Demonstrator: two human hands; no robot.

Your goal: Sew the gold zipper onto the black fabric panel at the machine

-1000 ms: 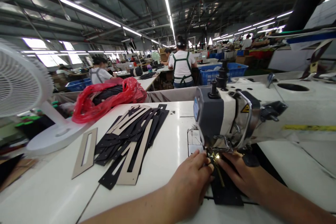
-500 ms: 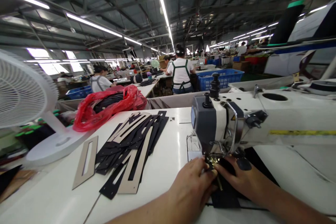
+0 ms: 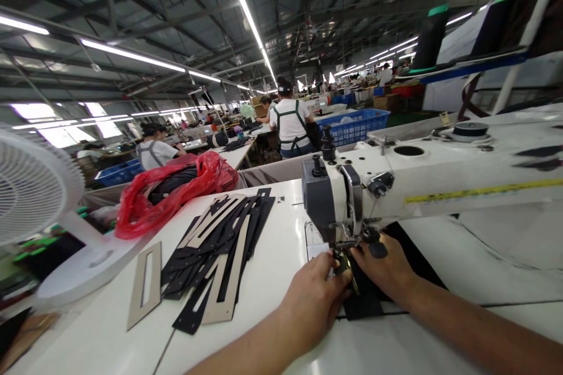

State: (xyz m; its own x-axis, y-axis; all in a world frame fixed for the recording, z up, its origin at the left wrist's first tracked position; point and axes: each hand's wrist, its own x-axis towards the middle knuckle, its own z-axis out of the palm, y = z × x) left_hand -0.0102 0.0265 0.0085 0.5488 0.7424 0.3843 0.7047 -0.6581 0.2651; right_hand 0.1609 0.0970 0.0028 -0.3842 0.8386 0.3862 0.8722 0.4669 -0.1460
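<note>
Under the needle end of a white and grey sewing machine (image 3: pixel 328 199) lies a black panel (image 3: pixel 363 303) with a brass-toothed zipper (image 3: pixel 354 281) along it. My left hand (image 3: pixel 313 290) is closed, thumb and forefinger pinching at the zipper just left of the presser foot. Flat on the black panel right of the foot rests my right hand (image 3: pixel 389 266), its thumb stretched toward the zipper. The machine head partly hides those right fingers. Left of the machine lies a pile of black and beige strips with long slots (image 3: pixel 220 252).
A single beige slotted piece (image 3: pixel 145 284) lies left of the pile. Behind are a red plastic bag (image 3: pixel 176 187) with dark material and a white fan (image 3: pixel 39 187). Co-workers sit farther back, near a blue basket (image 3: pixel 360 127). Thread cones (image 3: pixel 431 41) stand at the right.
The view has turned and tilted slightly, so the machine and both hands appear farther left and higher. More of the zipper's brass teeth shows between the hands, which stay beside the presser foot.
</note>
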